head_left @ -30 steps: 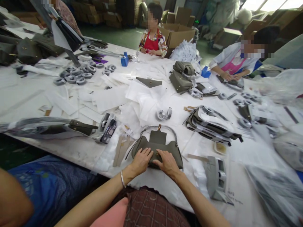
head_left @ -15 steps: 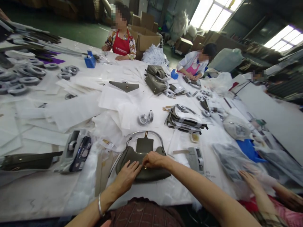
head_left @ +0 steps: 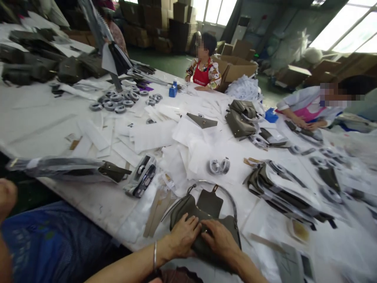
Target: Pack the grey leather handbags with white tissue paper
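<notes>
An olive-green handbag [head_left: 193, 214] lies on the white table in front of me, its flap [head_left: 209, 202] folded back away from me and its strap arching behind. My left hand [head_left: 185, 236] rests on the bag's front with fingers stretched out. Beside it, my right hand [head_left: 220, 237] lies on the same front, fingers slightly bent and thumb apart, nothing visible held in it. The two hands' fingertips nearly meet near the bag's middle. The part of the bag beneath the palms is hidden.
Left of the bag are tan strips [head_left: 157, 210] and a tape dispenser [head_left: 143, 177]. A wrapped bag [head_left: 73, 169] lies farther left. Stacked bags [head_left: 279, 192] stand at the right. Wrapped rings [head_left: 219, 166] lie behind the bag. Co-workers [head_left: 203, 74] sit across the table.
The view has swung left, so things appear farther right. My right hand has gone from a pinch at the bag's metal clasp to lying on its front; my left hand stays on the bag.
</notes>
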`<state>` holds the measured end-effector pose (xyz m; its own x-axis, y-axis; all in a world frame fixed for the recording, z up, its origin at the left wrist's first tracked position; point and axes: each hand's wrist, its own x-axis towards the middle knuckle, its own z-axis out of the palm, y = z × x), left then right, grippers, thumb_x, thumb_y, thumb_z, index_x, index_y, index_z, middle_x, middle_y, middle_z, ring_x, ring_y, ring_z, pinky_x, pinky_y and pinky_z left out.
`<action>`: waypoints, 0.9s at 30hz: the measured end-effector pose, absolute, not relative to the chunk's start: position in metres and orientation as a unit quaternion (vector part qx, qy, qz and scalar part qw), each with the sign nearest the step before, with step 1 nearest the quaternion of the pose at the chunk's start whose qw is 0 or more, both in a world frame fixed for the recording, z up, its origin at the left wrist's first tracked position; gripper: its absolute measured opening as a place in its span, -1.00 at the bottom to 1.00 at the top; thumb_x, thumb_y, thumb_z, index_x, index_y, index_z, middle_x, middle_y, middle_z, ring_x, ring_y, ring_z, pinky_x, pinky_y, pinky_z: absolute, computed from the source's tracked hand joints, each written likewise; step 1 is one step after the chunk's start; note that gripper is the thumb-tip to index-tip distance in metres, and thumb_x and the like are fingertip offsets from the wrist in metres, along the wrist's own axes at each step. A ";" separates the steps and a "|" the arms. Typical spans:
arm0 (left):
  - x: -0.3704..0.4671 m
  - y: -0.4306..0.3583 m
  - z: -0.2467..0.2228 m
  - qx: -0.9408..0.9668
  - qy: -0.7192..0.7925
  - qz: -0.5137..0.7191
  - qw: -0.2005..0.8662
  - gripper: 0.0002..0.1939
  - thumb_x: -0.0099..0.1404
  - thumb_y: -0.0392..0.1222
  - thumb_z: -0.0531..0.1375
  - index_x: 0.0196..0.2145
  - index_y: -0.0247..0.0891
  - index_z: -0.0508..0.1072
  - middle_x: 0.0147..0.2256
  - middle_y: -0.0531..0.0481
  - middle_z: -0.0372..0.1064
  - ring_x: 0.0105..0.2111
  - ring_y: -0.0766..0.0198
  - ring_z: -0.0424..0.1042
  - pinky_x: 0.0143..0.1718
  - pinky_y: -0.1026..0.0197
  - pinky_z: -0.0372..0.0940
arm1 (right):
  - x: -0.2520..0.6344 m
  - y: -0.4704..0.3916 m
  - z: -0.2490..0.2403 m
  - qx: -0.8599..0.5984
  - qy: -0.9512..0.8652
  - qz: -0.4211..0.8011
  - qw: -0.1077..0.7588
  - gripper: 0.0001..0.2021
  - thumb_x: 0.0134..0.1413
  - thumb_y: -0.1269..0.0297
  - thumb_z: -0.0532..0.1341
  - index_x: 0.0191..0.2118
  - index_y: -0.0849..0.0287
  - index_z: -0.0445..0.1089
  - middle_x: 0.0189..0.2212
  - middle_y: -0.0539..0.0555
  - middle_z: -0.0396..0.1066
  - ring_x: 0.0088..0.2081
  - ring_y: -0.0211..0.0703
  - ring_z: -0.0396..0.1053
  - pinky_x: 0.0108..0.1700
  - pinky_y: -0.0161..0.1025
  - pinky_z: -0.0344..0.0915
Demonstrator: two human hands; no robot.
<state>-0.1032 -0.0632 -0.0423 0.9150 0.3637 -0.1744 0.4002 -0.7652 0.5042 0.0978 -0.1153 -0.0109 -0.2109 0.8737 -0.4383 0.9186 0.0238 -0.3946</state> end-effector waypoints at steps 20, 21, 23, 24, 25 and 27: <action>-0.041 0.112 0.001 0.809 0.481 0.233 0.243 -0.25 0.10 -0.29 0.37 0.22 -0.21 0.24 0.23 -0.22 0.18 0.27 -0.07 0.09 0.28 -0.13 0.02 | 0.121 -0.160 -0.130 0.500 0.843 0.144 -0.136 -0.28 -0.02 0.57 0.01 0.32 0.11 0.11 0.01 0.06 0.49 0.03 -0.14 0.42 0.08 -0.21 0.23; -0.040 0.126 0.000 0.784 0.505 0.239 0.272 -0.26 0.11 -0.33 0.35 0.23 -0.21 0.24 0.22 -0.23 0.19 0.27 -0.08 0.10 0.28 -0.13 0.01 | 0.123 -0.159 -0.132 0.493 0.847 0.147 -0.134 -0.29 -0.01 0.58 -0.01 0.32 0.11 0.11 0.01 0.06 0.49 0.03 -0.14 0.43 0.06 -0.22 0.25; -0.040 0.148 -0.004 0.730 0.544 0.252 0.327 -0.42 0.21 -0.35 0.24 0.18 -0.27 0.30 0.12 -0.27 0.32 0.18 -0.07 0.25 0.22 -0.12 0.10 | 0.128 -0.159 -0.136 0.473 0.859 0.144 -0.132 -0.34 0.06 0.54 0.00 0.32 0.12 0.12 0.01 0.08 0.49 0.01 -0.13 0.45 0.02 -0.24 0.30; -0.043 0.155 -0.005 0.707 0.559 0.263 0.345 -0.52 0.27 -0.33 0.18 0.15 -0.32 0.34 0.04 -0.29 0.39 0.12 -0.07 0.32 0.18 -0.11 0.15 | 0.130 -0.159 -0.137 0.466 0.865 0.132 -0.130 -0.36 0.09 0.51 0.02 0.33 0.12 0.11 0.02 0.09 0.49 0.01 -0.12 0.46 0.00 -0.25 0.33; -0.046 0.160 -0.006 0.687 0.568 0.276 0.360 -0.59 0.32 -0.29 0.13 0.12 -0.36 0.36 -0.02 -0.31 0.42 0.07 -0.06 0.37 0.13 -0.09 0.20 | 0.132 -0.160 -0.137 0.463 0.870 0.109 -0.133 -0.36 0.11 0.48 0.05 0.34 0.10 0.09 0.03 0.08 0.48 0.00 -0.12 0.46 -0.02 -0.27 0.35; -0.057 0.161 -0.002 0.649 0.567 0.306 0.405 -0.62 0.38 -0.19 0.06 0.08 -0.39 0.39 -0.08 -0.29 0.47 -0.01 -0.01 0.43 0.05 -0.01 0.28 | 0.131 -0.162 -0.128 0.483 0.861 0.021 -0.158 -0.34 0.13 0.41 0.11 0.36 0.03 0.04 0.06 0.07 0.45 0.02 -0.10 0.46 -0.02 -0.28 0.38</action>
<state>-0.0566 0.1606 -0.0023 0.1709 0.9833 -0.0621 0.4882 -0.0297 0.8722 0.1315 -0.1622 -0.1280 -0.4839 0.8248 0.2925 0.8379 0.5331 -0.1170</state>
